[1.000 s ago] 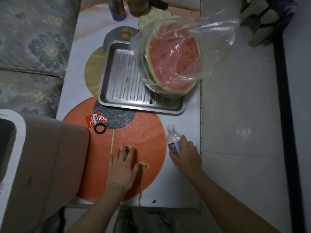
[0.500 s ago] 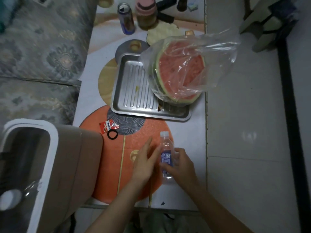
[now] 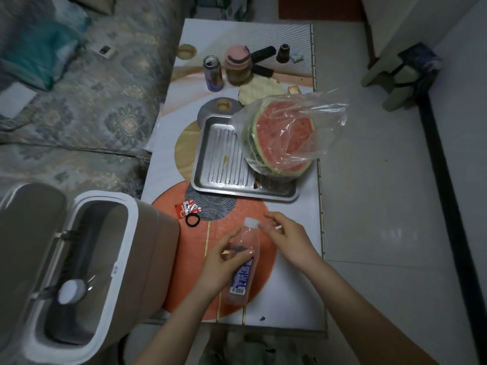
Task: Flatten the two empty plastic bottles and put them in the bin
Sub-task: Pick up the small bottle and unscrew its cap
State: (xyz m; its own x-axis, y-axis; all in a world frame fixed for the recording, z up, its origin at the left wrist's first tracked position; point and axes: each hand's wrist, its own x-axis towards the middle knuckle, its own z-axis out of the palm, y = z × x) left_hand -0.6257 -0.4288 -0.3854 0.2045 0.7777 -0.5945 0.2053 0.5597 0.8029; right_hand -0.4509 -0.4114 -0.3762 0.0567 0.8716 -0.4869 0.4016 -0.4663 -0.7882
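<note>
1. Left hand (image 3: 221,262) is wrapped around the upper body of the plastic bottle (image 3: 243,262), thumb and fingers closed on it just below the shoulder.
2. The bottle is tilted, white cap (image 3: 251,222) pointing away from the person, blue label down at the near end. It sits over the orange circle on the table (image 3: 295,306); can't tell if the bottom is touching the top or held just off it.
3. Right hand (image 3: 286,235) is just right of the cap, fingers loosely curled with the tips next to the cap. Can't tell if it's actually gripping it.
4. Off to the left of the left hand is the bin (image 3: 110,272), lid up, and a second bottle (image 3: 72,291) with a white cap is lying inside it.
5. Beyond both hands: a metal tray (image 3: 221,164) with a cut watermelon (image 3: 283,139) in a clear bag propped on its right side.
6. A black hair tie (image 3: 193,220) and a red wrapper (image 3: 187,208) lie just past the left hand.
</note>
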